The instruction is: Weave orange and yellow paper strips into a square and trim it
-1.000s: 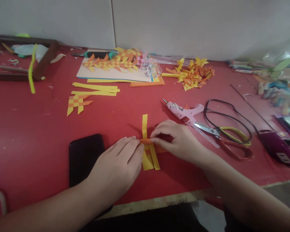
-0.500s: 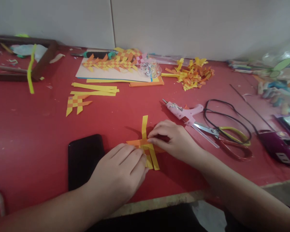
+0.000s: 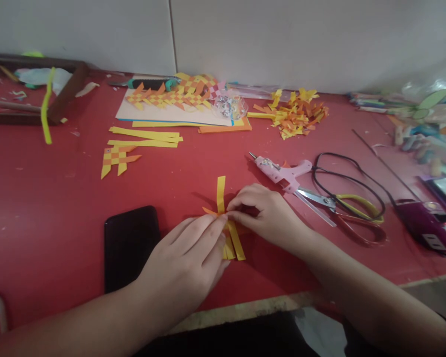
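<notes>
Orange strip [image 3: 209, 211] mostly hidden behind left fingers [image 3: 212, 231]; brown frame [image 3: 72, 89] cut off; clutter [image 3: 422, 133] blurred

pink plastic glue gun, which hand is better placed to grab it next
Probably the right hand: it is nearer the pink plastic glue gun, while the left hand is farther, near the flat black phone.

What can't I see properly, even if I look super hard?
Head view: how the paper strips cross; the left hand and right hand cover part.
Head view: lower right of the black flat thing; the left arm covers it.
Head view: left end of the brown frame; the picture's edge cuts it off.
Head view: blue thing, far right; too blurred to name.
Head view: shiny bits; too small to tell apart.
</notes>
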`<state>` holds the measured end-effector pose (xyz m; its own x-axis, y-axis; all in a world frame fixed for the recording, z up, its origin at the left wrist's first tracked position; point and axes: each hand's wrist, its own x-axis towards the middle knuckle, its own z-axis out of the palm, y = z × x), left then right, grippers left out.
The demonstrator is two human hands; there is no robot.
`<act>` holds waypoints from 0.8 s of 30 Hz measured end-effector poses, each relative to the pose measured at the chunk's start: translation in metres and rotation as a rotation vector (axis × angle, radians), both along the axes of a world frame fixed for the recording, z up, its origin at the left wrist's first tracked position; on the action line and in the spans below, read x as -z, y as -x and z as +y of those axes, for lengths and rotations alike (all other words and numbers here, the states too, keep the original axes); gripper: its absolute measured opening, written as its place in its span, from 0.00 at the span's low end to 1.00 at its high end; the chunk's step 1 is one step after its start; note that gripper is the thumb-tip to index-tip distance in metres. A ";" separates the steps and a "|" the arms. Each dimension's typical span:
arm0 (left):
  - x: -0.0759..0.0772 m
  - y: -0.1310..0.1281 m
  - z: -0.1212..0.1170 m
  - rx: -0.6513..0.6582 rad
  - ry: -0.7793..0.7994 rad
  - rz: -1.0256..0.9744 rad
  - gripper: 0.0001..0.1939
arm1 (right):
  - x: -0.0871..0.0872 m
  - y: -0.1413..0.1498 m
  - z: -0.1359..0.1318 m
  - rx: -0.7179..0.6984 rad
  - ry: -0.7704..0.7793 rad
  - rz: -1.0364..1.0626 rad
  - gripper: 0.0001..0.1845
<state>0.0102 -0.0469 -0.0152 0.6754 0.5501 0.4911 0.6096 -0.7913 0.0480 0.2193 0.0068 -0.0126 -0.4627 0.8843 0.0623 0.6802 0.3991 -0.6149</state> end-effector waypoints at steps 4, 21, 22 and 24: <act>-0.001 0.000 -0.002 -0.020 -0.008 0.007 0.14 | 0.001 0.001 0.000 0.017 0.008 -0.002 0.04; 0.005 0.001 -0.001 0.011 0.080 0.010 0.17 | -0.003 -0.002 0.001 0.014 0.051 0.018 0.02; 0.005 0.001 -0.001 0.010 0.084 0.015 0.17 | -0.002 -0.002 0.001 0.016 0.052 0.018 0.02; 0.006 0.001 -0.001 0.009 0.093 0.023 0.18 | -0.002 -0.002 0.001 0.015 0.056 0.012 0.02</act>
